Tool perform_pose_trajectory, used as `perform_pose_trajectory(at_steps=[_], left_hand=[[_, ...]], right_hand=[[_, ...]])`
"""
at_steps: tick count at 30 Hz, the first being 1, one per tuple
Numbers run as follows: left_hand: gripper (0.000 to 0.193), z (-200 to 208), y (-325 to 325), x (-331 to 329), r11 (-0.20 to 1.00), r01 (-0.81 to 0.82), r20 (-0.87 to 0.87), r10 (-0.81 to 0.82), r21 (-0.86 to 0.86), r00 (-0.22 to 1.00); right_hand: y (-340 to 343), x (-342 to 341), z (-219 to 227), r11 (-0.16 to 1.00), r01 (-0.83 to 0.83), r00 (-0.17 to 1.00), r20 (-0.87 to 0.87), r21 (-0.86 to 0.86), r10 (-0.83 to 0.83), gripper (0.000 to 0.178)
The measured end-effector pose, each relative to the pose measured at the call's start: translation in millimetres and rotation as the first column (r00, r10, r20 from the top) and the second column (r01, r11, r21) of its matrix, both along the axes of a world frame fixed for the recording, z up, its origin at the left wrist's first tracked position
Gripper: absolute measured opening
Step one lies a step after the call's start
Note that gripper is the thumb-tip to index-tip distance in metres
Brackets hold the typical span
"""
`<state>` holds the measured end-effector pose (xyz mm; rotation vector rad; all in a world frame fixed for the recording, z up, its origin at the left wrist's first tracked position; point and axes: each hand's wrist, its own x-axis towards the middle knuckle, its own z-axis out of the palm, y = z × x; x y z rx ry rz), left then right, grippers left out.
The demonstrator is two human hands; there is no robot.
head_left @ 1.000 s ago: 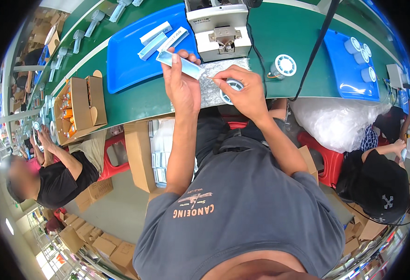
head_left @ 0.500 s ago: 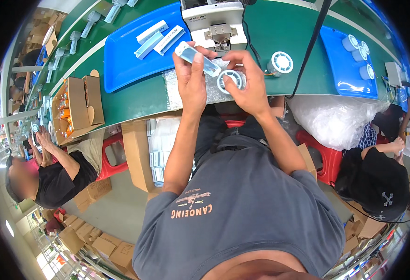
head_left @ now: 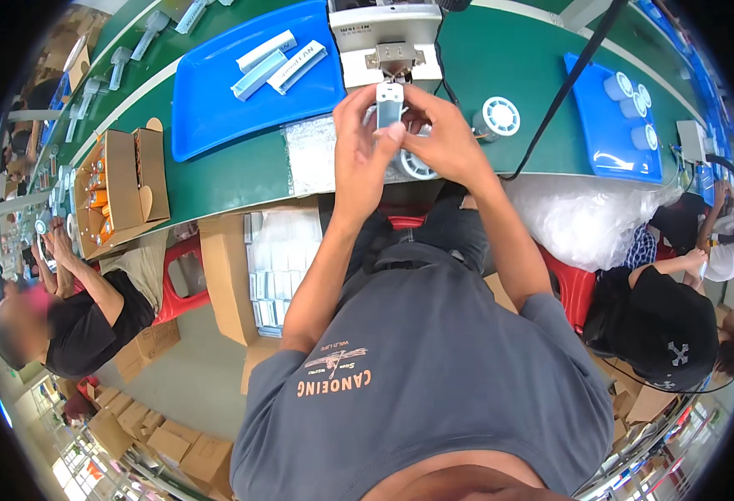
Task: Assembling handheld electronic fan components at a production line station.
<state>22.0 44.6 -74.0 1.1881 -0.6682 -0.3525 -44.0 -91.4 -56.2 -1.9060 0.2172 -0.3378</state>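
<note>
Both hands meet in front of a white bench machine [head_left: 383,37] with a metal fixture. My left hand [head_left: 360,154] is closed round a pale blue fan handle [head_left: 390,113], thumb on its near end. The handle's white end points at the machine. My right hand [head_left: 446,138] is also closed, its fingers at the handle's right side. Below the right fingers shows a round white fan head [head_left: 418,159], partly covered by the hand; whether it is joined to the handle I cannot tell. Bubble wrap [head_left: 310,159] lies under the hands on the green table.
At left, a blue tray [head_left: 208,108] bears several pale blue handle pieces [head_left: 262,71]. A fan head [head_left: 499,118] stands right of my hands; further right, several white cups sit in another blue tray [head_left: 588,125]. A black cable [head_left: 563,88] crosses the right side. Co-workers sit on both sides.
The handle has turned from slanted to pointing straight at the machine. My right hand has moved from the fan head to the handle, and the fan head is now lower, beneath the fingers.
</note>
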Motion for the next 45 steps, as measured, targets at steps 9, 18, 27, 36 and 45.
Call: perform_pose_trajectory(at_steps=[9, 18, 27, 36, 45], left_hand=[[0.069, -1.9, 10.1, -24.5, 0.787, -0.302, 0.472, 0.016, 0.537, 0.881], [0.07, 20.3, 20.8, -22.6, 0.905, 0.037, 0.24, -0.152, 0.425, 0.959], [0.082, 1.6, 25.2, 5.6, 0.925, 0.172, 0.203, -0.251, 0.34, 0.946], [0.069, -4.5, 23.5, 7.3, 0.929, 0.121, 0.263, -0.221, 0.349, 0.939], [0.059, -2.2, 23.1, 6.8, 0.942, 0.103, 0.304, -0.204, 0.318, 0.931]], right_hand=[[-12.6, -5.1, 15.2, 0.991, 0.077, 0.993, 0.086, 0.106, -0.086, 0.044], [-23.0, -33.0, 39.0, 0.989, 0.118, 0.985, 0.115, 0.091, -0.128, 0.053], [-11.9, -42.6, 19.1, 0.978, 0.083, 0.993, 0.066, 0.193, -0.098, 0.047], [-6.3, -45.4, -0.2, 0.995, 0.094, 0.954, 0.289, -0.045, -0.077, 0.045], [-9.4, -47.6, -2.7, 0.994, 0.06, 0.946, 0.322, -0.096, -0.026, 0.046]])
